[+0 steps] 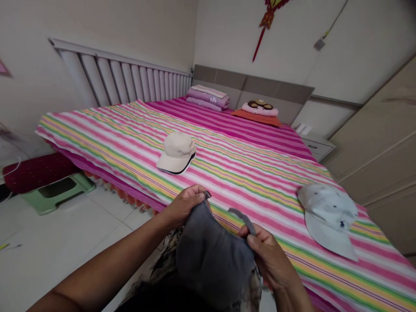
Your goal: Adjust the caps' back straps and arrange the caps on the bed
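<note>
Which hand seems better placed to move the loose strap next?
Probably the right hand: its fingers pinch the grey strap, while the left hand holds the cap near the dark clasp.

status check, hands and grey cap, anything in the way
Left hand and right hand gripping grey cap. Its strap undone, loose end sticking up. Beige cap and pale cap lying apart on striped bedspread; no obstruction seen.

The forearms (112, 256) are bare, the patterned clothing (161, 261) apparently black and cream.
</note>
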A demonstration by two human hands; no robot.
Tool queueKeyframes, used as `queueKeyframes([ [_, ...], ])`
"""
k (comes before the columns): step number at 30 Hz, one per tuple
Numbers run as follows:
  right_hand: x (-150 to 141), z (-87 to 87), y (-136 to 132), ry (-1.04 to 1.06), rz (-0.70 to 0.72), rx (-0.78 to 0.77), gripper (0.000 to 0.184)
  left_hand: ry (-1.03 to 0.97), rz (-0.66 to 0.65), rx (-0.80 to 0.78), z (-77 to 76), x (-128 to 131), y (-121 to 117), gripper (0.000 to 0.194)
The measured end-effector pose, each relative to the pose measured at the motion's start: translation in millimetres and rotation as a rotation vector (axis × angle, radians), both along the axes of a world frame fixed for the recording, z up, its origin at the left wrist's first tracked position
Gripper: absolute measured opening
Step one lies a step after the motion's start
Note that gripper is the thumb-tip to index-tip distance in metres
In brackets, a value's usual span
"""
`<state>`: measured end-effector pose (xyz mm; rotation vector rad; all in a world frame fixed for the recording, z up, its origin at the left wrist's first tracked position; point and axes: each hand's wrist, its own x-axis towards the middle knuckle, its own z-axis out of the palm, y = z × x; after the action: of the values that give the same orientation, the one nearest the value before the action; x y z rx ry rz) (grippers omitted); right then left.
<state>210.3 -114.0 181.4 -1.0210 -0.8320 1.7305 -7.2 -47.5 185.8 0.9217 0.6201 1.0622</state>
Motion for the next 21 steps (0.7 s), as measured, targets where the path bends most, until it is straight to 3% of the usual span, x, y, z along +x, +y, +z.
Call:
queueKeyframes([
  [2,0,-2.2,1,0.001,0.035,-0.030,0.024,-0.005,-0.039,-0.028,0.7,-1,1,0.025],
  [8,-2,1.7,7,0.093,-0.179,-0.023,0.025,0.046,-0.238,-0.128,-3.8,-14,4,0.024],
  [12,0,8.2,22,0.101,-0.229,-0.033,0.026,0.080,-0.276,-0.154,-2.7,-16,15,0.016],
  [14,4,12.1,42,0.087,-0.259,-0.043,0.025,0.038,-0.278,-0.143,1.2,-13,34,0.015],
  [17,14,15.0,89,0.059,-0.316,-0.072,0.019,0.015,-0.263,-0.201,7.4,-3,81,0.014],
  [19,20,9.9,124,0.058,-0.360,-0.054,0.012,0.078,-0.156,-0.253,7.2,4,114,0.014],
  [21,26,-5.1,149,0.043,-0.411,-0.049,0.016,0.109,-0.093,-0.257,0.5,10,137,0.019],
])
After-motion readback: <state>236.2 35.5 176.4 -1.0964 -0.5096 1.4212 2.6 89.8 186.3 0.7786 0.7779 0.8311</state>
